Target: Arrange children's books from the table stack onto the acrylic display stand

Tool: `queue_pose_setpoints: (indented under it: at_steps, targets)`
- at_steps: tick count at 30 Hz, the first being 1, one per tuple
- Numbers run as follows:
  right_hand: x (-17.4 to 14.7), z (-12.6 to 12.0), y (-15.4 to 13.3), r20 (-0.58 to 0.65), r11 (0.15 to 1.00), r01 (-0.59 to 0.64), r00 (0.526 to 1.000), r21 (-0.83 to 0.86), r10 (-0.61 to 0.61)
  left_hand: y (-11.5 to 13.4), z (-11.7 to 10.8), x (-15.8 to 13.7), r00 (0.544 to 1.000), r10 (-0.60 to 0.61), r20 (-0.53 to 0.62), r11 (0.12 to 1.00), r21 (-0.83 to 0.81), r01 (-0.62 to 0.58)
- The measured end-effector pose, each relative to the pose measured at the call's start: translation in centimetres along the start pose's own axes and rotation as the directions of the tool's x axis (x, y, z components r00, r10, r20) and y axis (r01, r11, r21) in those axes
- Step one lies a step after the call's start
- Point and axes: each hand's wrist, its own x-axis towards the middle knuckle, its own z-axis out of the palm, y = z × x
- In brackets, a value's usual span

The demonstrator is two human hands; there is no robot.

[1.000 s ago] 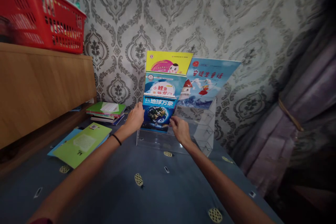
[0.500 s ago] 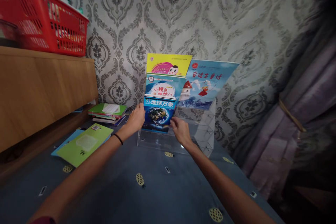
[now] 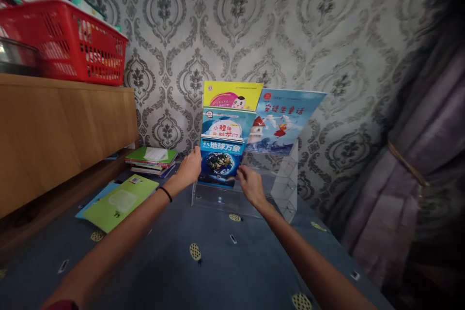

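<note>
A dark blue book (image 3: 220,163) with a globe on its cover stands in the lower left of a clear acrylic book rack (image 3: 269,179). My left hand (image 3: 190,166) grips its left edge, and my right hand (image 3: 251,185) pinches its right edge lower down. Just behind it rises a light blue book (image 3: 250,120) with a white oval on the cover. A yellow book (image 3: 234,92) with a pink patch shows above that one. Upper right in the rack leans a larger blue book (image 3: 278,123) with a red-roofed tower on its cover.
To the left, a green book (image 3: 121,203) overlaps a blue one on the dark blue patterned cloth (image 3: 174,276). Behind it lies a stack of books (image 3: 152,160). A wooden cabinet (image 3: 69,126) carries a red basket (image 3: 69,43). A tied curtain (image 3: 392,193) hangs at right.
The view has shifted slightly, so everything sits a little lower in it. Both hands keep their places on the globe book's edges, and the books stand as before.
</note>
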Motion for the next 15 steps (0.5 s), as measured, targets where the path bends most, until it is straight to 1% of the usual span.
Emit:
queue_pose_setpoints:
  at_steps: [7, 15]
  targets:
    - [0.03, -0.04, 0.20, -0.016, 0.999, 0.029, 0.999, -0.034, -0.030, 0.19, -0.45, -0.24, 1.000, 0.012, 0.014, 1.000, 0.004, -0.012]
    - [-0.51, -0.23, 0.39, -0.024, 0.996, 0.038, 0.999, -0.084, -0.040, -0.11, -0.40, -0.60, 1.000, 0.023, 0.019, 1.000, -0.016, -0.023]
